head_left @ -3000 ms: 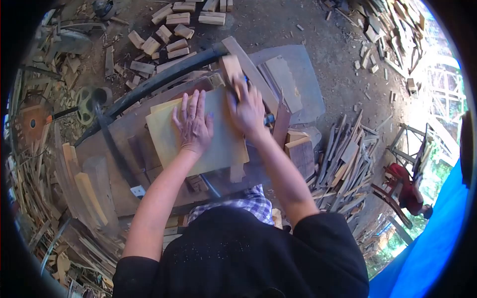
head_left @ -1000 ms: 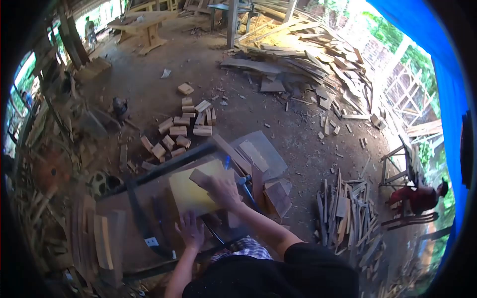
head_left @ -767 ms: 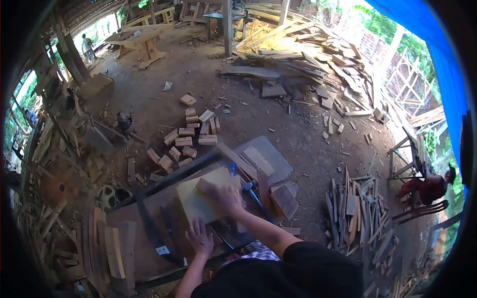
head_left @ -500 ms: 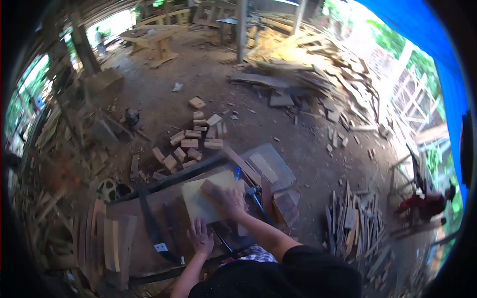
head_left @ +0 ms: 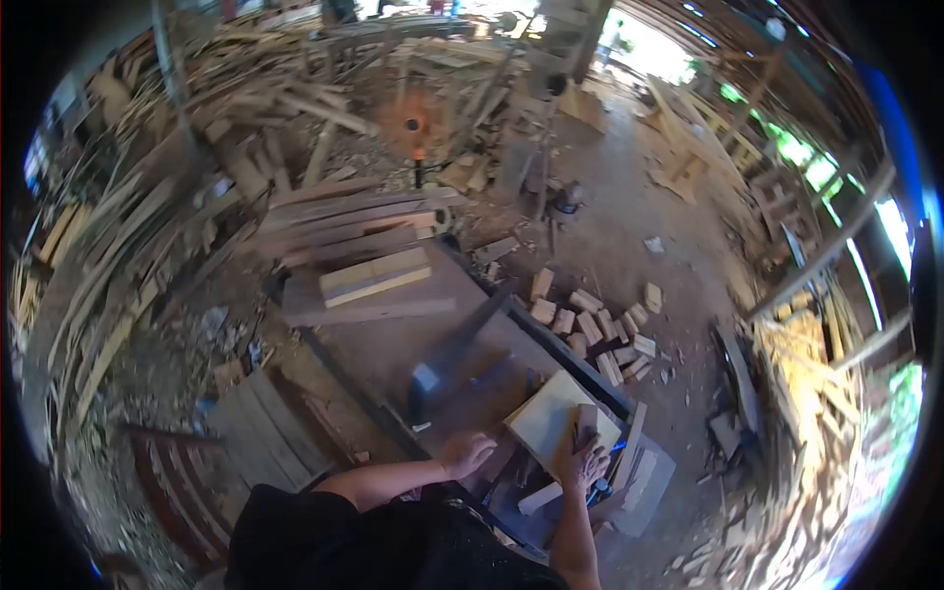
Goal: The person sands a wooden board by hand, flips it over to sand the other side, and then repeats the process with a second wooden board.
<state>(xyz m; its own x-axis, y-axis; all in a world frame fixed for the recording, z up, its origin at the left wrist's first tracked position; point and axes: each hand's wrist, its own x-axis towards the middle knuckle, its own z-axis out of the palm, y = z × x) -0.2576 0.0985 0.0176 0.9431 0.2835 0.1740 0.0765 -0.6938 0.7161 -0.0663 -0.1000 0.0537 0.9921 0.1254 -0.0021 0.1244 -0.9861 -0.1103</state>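
My right hand (head_left: 584, 462) is closed around a small brown wooden block (head_left: 586, 423). The block rests on a flat, pale yellow square piece (head_left: 547, 413), whose material I cannot make out, lying on the workbench (head_left: 383, 339). My left hand (head_left: 466, 455) hovers over or rests on the bench's near side, left of the yellow piece, fingers extended and holding nothing. Partly hidden beside my right hand is a hammer-like tool (head_left: 601, 486) with a bluish head. Close to it, a blue item (head_left: 619, 445) shows at the yellow piece's edge.
Pale wooden strips (head_left: 376, 275) lie at the bench's far left end. A dark strap (head_left: 467, 332) crosses the bench. Several cut wooden blocks (head_left: 590, 324) sit on the ground beyond. An orange fan (head_left: 413, 125) stands behind. Scrap wood piles (head_left: 806, 364) lie right.
My view has swung to the left, bringing the fan and lumber stacks into the middle. My left hand has moved off the yellow piece. My right hand still holds the block on it.
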